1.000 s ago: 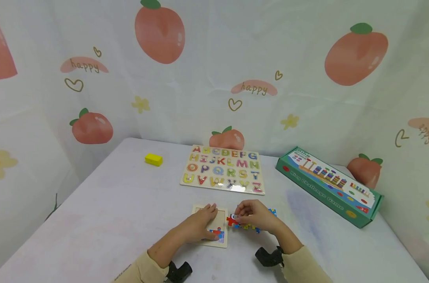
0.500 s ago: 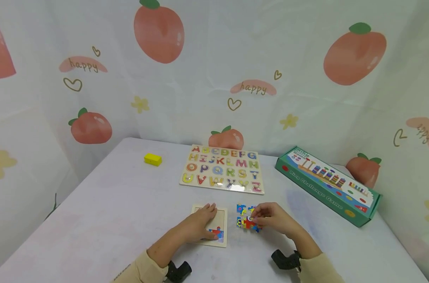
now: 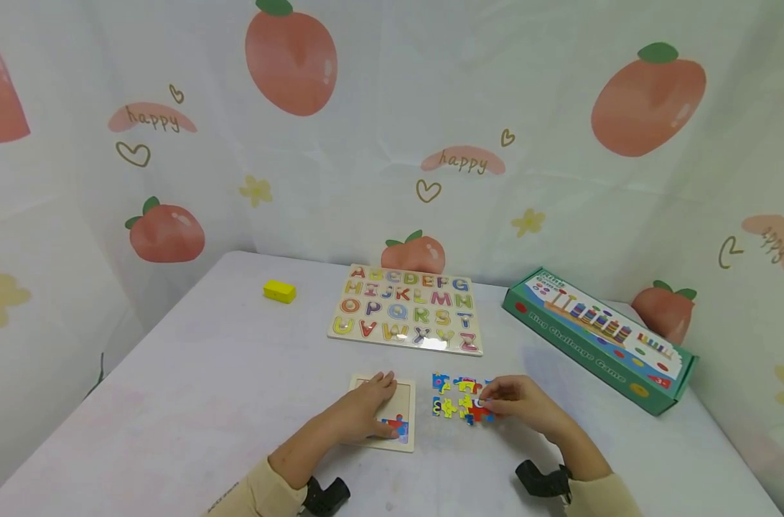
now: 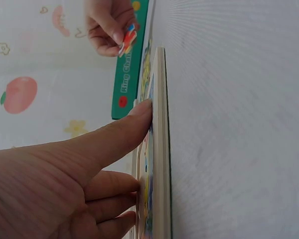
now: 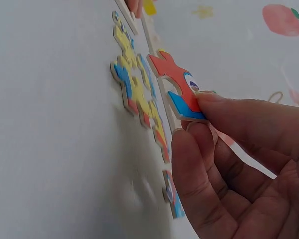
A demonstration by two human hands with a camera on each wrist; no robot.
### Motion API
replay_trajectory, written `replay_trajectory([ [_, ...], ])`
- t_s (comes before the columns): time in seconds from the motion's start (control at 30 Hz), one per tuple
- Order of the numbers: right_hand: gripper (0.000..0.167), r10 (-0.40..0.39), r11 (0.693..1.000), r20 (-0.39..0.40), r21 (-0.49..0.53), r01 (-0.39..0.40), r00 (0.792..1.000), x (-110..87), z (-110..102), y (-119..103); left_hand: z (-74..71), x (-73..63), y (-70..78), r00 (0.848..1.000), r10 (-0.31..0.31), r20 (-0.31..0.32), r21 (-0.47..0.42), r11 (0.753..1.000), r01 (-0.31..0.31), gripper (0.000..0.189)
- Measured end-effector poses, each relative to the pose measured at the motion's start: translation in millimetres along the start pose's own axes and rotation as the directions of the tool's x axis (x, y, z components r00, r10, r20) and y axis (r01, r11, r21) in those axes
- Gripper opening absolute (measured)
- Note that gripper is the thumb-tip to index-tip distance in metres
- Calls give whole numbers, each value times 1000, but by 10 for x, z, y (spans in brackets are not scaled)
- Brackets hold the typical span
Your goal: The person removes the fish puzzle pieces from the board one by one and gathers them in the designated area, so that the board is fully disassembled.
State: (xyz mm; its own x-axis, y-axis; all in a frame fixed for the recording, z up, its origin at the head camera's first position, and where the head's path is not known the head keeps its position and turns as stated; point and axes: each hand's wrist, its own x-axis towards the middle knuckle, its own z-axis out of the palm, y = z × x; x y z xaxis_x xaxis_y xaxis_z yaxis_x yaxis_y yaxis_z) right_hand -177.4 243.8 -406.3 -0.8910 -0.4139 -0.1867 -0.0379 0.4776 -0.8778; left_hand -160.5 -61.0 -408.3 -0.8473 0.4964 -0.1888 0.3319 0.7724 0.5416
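My right hand (image 3: 528, 406) pinches a red and blue jigsaw piece (image 5: 177, 74) with a printed eye between thumb and fingers. In the right wrist view it is held above several loose jigsaw pieces (image 3: 448, 408), mostly yellow and blue, that lie on the table. To their left is a shallow wooden puzzle tray (image 3: 412, 402), with red and blue pieces (image 3: 398, 424) set along its near side. My left hand (image 3: 365, 409) rests across this tray, fingers extended, its thumb pressing near the front right corner. Part of the tray is hidden beneath that hand.
Behind the tray lies a wooden alphabet board (image 3: 405, 309). A green game box (image 3: 599, 341) stands at the back right, and a yellow block (image 3: 280, 291) sits at the back left. A patterned cloth (image 3: 366, 179) hangs behind the white table.
My right hand has moved right with the red and blue jigsaw piece, away from the tray's edge and across the loose pieces, uncovering several of them. The left hand stays on the tray.
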Motion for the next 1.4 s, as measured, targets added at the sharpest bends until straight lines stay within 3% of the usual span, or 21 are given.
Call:
replay_trajectory([
  [0.33,30,89,995,-82,-39,-93,993,-94,-125,80,-4,9,2,1000,2,3,-7,1000,-1,80],
  [0.6,32,144,989,-100,-25,-147,985,-92,-163,173,-4,22,-7,1000,10,3,-8,1000,-10,81],
  [1.07,28,138,989,-111,-41,-143,984,-70,-115,201,-15,14,-5,1000,6,5,-13,1000,-6,81],
  [1.4,24,128,981,-131,-127,-145,983,-78,-66,178,-8,0,0,1000,-3,8,-16,1000,3,80],
])
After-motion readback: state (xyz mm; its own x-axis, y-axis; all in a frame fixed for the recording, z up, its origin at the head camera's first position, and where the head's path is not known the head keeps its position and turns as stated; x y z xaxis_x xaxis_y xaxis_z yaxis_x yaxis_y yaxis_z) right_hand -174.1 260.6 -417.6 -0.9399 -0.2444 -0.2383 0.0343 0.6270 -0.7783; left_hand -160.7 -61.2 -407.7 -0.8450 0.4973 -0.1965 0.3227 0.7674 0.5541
